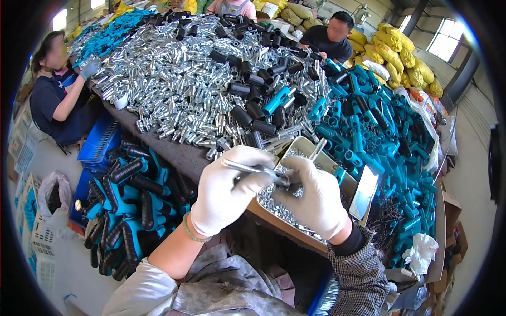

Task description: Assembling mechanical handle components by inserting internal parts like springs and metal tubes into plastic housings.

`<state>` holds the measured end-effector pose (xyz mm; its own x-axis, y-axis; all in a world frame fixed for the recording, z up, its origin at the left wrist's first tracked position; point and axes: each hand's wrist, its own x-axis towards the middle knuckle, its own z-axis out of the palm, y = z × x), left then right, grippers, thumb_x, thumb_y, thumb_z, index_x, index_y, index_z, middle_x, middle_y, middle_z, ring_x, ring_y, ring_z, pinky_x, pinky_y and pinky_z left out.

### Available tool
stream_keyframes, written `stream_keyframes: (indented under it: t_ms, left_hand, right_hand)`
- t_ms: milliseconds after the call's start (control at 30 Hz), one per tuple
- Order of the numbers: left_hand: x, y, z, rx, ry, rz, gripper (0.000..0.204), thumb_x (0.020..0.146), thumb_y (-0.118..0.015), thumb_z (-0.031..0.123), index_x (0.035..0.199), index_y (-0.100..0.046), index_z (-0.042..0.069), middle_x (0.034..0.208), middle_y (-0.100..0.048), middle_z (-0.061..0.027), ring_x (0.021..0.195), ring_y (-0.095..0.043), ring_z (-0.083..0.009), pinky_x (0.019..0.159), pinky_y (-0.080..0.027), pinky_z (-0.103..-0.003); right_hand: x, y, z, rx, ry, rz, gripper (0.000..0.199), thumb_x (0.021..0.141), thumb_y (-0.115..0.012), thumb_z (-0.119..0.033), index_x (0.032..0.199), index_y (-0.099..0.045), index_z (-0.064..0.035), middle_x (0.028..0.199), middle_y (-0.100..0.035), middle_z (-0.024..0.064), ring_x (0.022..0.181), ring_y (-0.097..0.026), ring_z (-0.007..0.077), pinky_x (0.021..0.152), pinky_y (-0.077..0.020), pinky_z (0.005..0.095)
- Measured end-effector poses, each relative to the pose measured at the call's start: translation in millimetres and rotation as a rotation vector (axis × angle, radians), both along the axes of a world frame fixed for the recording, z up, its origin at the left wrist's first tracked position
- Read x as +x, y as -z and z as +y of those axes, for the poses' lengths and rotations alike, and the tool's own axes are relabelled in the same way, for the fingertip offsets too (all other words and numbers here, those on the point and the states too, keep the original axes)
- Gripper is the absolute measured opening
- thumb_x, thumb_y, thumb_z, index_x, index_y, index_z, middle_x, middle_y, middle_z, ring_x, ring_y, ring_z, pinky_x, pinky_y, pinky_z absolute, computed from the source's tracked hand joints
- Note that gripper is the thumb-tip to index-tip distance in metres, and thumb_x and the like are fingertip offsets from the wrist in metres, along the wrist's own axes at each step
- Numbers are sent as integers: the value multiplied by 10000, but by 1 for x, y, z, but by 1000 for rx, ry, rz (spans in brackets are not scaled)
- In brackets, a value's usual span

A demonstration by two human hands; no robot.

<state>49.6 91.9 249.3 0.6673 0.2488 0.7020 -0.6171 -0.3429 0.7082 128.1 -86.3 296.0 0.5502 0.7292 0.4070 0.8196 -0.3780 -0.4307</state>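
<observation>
My two hands, in white gloves, meet in front of me over the near edge of the heaped table. In my left hand (pixel 219 192), closed, is a slim silvery metal rod (pixel 238 166) that points out to the left across the fingers. My right hand (pixel 319 203) is closed at the rod's other end, where a darker metal piece shows between the fingertips, partly hidden. A second shiny metal rod (pixel 319 149) sticks up just above my right hand; whether the hand holds it I cannot tell. Under and behind the hands sits a tray (pixel 285 221) of small metal parts.
A big heap of silvery metal tubes (pixel 174 84) with black sleeves covers the table. Teal plastic housings (pixel 363 126) pile up at the right. Teal-and-black handles (pixel 132 205) fill a blue crate at the lower left. People work at the far left and far side; yellow sacks (pixel 392 50) stand behind.
</observation>
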Motion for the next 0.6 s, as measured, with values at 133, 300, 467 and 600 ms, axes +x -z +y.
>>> stream_keyframes:
  t_ms: [133,300,467,600]
  left_hand:
    - [-7,-21,0,139,41,-90,216,828,-739,3,1036,-684,8,988,-692,-115,878,-680,-235,774,-533,-324]
    - [-10,-18,19,107,80,-23,236,827,-731,-9,1060,-692,3,980,-694,-116,883,-678,-227,784,-532,-322]
    - [-6,-26,21,199,-4,257,520,835,-748,86,1328,-582,74,1130,-604,-120,902,-631,-218,799,-513,-321]
    - [10,9,29,217,27,174,575,894,-724,247,1398,-524,56,1180,-624,-176,1087,-637,-315,925,-494,-377]
  right_hand:
    - [2,5,8,-15,-47,-168,465,769,-803,-187,1156,-572,-71,839,-708,143,766,-709,328,665,-551,395]
    - [1,2,15,21,-76,-27,525,756,-812,-155,1196,-547,-48,866,-718,144,772,-714,328,665,-553,387]
    - [-5,1,24,10,-102,-28,538,741,-813,-176,1190,-552,-39,840,-705,152,756,-709,338,656,-555,395]
    - [-1,-6,39,59,-40,181,508,739,-832,-156,1149,-566,-16,863,-724,132,767,-737,257,697,-577,335]
